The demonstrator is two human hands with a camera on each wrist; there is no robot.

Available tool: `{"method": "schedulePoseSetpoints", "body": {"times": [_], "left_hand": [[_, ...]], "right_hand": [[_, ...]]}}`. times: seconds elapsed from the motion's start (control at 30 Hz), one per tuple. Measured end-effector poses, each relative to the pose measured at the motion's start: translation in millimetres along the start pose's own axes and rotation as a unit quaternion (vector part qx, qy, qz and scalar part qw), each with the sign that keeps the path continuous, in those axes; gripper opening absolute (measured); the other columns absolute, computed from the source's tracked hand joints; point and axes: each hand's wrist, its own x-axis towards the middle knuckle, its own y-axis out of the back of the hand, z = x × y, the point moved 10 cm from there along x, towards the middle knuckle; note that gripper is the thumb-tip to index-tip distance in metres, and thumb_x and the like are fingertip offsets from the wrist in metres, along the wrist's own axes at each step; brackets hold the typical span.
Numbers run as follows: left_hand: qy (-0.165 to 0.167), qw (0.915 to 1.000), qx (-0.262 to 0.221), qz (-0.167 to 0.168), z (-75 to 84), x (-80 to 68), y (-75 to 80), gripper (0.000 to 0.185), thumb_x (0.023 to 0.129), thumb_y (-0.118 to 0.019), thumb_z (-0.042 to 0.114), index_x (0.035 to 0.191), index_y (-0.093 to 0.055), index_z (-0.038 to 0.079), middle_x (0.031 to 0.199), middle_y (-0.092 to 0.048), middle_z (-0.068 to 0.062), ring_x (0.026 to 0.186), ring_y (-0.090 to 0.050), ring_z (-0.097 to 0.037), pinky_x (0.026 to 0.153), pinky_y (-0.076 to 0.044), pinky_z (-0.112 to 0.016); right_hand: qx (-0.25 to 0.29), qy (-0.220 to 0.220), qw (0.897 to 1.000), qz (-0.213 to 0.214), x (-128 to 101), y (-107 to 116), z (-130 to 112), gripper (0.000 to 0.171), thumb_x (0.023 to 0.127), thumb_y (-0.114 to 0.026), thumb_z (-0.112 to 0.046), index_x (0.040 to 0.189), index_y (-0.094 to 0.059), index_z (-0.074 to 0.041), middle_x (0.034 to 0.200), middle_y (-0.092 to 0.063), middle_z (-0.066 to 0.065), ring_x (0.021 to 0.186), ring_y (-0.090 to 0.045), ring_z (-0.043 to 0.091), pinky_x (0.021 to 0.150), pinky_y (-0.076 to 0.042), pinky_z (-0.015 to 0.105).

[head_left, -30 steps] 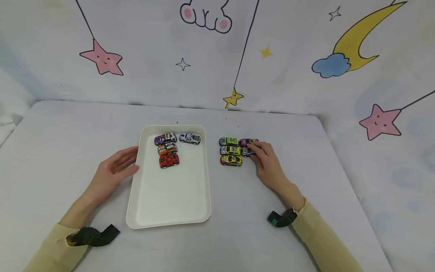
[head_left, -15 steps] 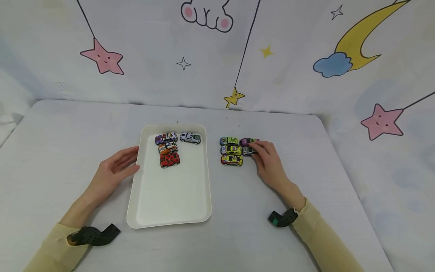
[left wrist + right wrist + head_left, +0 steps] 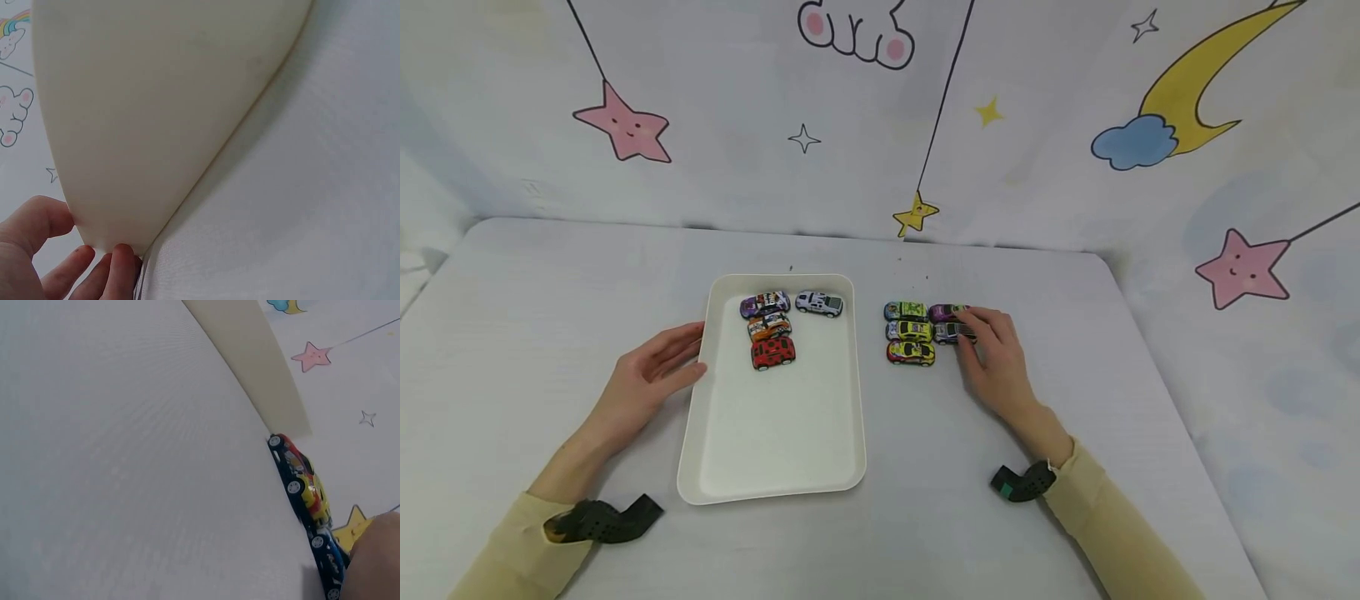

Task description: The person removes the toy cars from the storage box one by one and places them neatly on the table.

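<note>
While the left hand (image 3: 651,379) rests open against the white tray's (image 3: 700,433) left rim, the right hand's (image 3: 996,358) fingers have just closed round the grey toy car (image 3: 947,332) mid-counter

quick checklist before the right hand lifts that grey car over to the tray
1. Right hand has fingers on the grey car: ok.
2. Firm pinch on the car: cannot tell, fingers hide it.
3. Left hand rests against the tray edge: ok.
4. Bare tray floor in front of the red car: ok.
5. Purple car and yellow-green car sit close by, risk of a nudge: not ok.
</note>
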Motion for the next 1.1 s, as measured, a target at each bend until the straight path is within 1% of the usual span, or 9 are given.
{"method": "schedulePoseSetpoints", "body": {"times": [0.1,0.2,0.3,0.43,0.63,0.73,0.83,1.0,1.1], "left_hand": [[0.001,1.0000,0.000,0.000,0.6,-0.6,0.6,0.056,0.100,-0.063,0.017,0.151,-0.042,0.008,0.155,-0.045,-0.012,0.128,-0.047,0.009,0.098,-0.042,-0.005],[0.001,1.0000,-0.003,0.000,0.3,-0.7,1.0,0.056,0.100,-0.063,0.017,0.151,-0.042,0.008,0.154,-0.045,-0.012,0.128,-0.047,0.009,0.099,-0.042,-0.005],[0.000,1.0000,-0.006,0.000,-0.4,-0.8,1.6,0.056,0.100,-0.064,0.016,0.151,-0.043,0.008,0.154,-0.046,-0.011,0.128,-0.048,0.008,0.099,-0.042,-0.005],[0.000,1.0000,-0.005,0.003,-0.4,-1.5,2.7,0.055,0.100,-0.064,0.016,0.151,-0.043,0.008,0.153,-0.046,-0.010,0.128,-0.048,0.009,0.099,-0.042,-0.005],[0.005,0.9999,-0.011,0.007,-1.2,-2.9,2.5,0.055,0.099,-0.064,0.015,0.150,-0.044,0.008,0.153,-0.046,-0.011,0.127,-0.048,0.009,0.099,-0.042,-0.006],[0.004,0.9998,-0.017,0.009,-1.3,-1.9,1.9,0.055,0.099,-0.065,0.015,0.149,-0.045,0.008,0.153,-0.047,-0.010,0.127,-0.049,0.008,0.100,-0.043,-0.007],[0.000,0.9998,-0.018,0.007,-0.7,-0.5,1.5,0.055,0.099,-0.065,0.015,0.150,-0.044,0.007,0.153,-0.047,-0.011,0.128,-0.049,0.008,0.100,-0.043,-0.007],[0.003,0.9998,-0.017,0.003,-1.8,0.3,0.4,0.056,0.099,-0.065,0.017,0.150,-0.044,0.008,0.153,-0.046,-0.013,0.128,-0.048,0.009,0.099,-0.043,-0.006],[0.003,0.9998,-0.019,0.002,-1.3,-0.2,0.1,0.055,0.099,-0.065,0.017,0.150,-0.044,0.007,0.153,-0.046,-0.014,0.128,-0.048,0.009,0.100,-0.043,-0.007]], "right_hand": [[0.021,-0.003,1.000,0.023,-1,0,-9,0.035,0.086,-0.068,0.010,0.120,-0.067,0.003,0.118,-0.063,0.019,0.109,-0.055,0.036,0.094,-0.045,0.039],[0.046,0.021,0.998,0.027,-1,-6,-26,0.033,0.085,-0.067,0.011,0.118,-0.068,0.004,0.116,-0.064,0.020,0.108,-0.056,0.036,0.097,-0.045,0.036],[0.062,0.055,0.996,0.022,-1,-16,-46,0.033,0.085,-0.067,0.011,0.116,-0.068,0.005,0.115,-0.064,0.019,0.108,-0.057,0.035,0.099,-0.046,0.036],[0.079,0.089,0.993,0.009,1,-33,-70,0.029,0.086,-0.067,0.007,0.115,-0.069,0.003,0.115,-0.065,0.016,0.107,-0.058,0.032,0.096,-0.047,0.040],[0.108,0.120,0.987,-0.022,9,-52,-95,0.026,0.096,-0.065,-0.010,0.119,-0.067,0.000,0.119,-0.065,0.013,0.110,-0.059,0.029,0.097,-0.049,0.041],[0.122,0.123,0.984,-0.048,15,-60,-103,0.031,0.096,-0.067,-0.018,0.122,-0.065,0.000,0.123,-0.063,0.012,0.114,-0.058,0.027,0.099,-0.049,0.039],[0.122,0.114,0.982,-0.090,24,-72,-110,0.036,0.093,-0.071,-0.019,0.124,-0.064,-0.001,0.126,-0.062,0.010,0.117,-0.057,0.024,0.100,-0.050,0.037],[0.085,0.087,0.979,-0.165,40,-94,-116,0.037,0.092,-0.072,-0.015,0.127,-0.064,-0.004,0.127,-0.061,0.007,0.119,-0.055,0.021,0.100,-0.051,0.037],[0.056,0.072,0.972,-0.214,50,-110,-117,0.038,0.094,-0.071,-0.015,0.130,-0.062,-0.005,0.130,-0.060,0.007,0.120,-0.054,0.021,0.101,-0.051,0.037]]}}
